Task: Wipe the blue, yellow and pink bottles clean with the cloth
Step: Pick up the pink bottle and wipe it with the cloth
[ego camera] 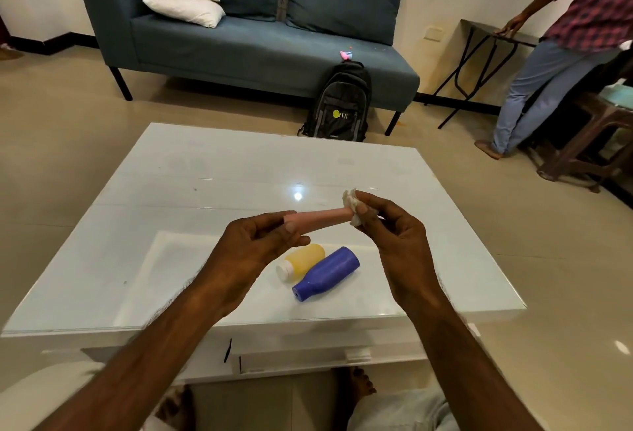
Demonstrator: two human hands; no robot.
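Observation:
My left hand (260, 242) grips one end of the pink bottle (323, 217) and holds it level above the white table (171, 191). At the bottle's far end, my right hand (387, 228) pinches a small white cloth (352, 206) against it. Below my hands the yellow bottle (303, 261), with a white cap, and the blue bottle (327, 273) lie on their sides on the table, touching each other.
A blue sofa (260, 40) with cushions stands beyond the table, and a black backpack (339, 105) leans against it. A person (561, 43) stands at the right by a folding table (486, 54) and brown stools (589, 143).

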